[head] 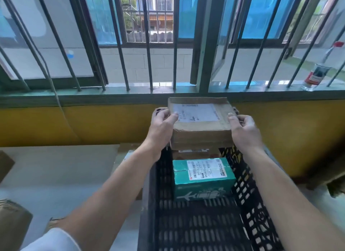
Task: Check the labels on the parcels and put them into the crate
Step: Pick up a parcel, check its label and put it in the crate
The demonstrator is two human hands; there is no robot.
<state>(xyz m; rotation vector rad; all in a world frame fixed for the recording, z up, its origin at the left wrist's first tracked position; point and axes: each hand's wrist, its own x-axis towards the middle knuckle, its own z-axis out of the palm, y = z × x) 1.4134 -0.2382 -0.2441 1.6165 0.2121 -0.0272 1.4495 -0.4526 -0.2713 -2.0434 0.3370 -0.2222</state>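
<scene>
Both hands hold brown parcel (200, 128) up over far end of crate (196, 232), white label (196, 112) on top. Grip of left hand (161, 126) clamped on left edge, thumb on top. Grip of right hand (244, 131) clamped on right edge. Inside crate: green parcel (202, 177), label up; second brown parcel (194, 154) behind it, mostly hidden. Bottle (317, 73) on windowsill, far right.

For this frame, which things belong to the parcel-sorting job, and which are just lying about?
Job: brown parcel gripped by left hand and right hand; green parcel in the black crate.
Lying about: bottle on the window sill; hanging cord; cardboard at the left edge.
</scene>
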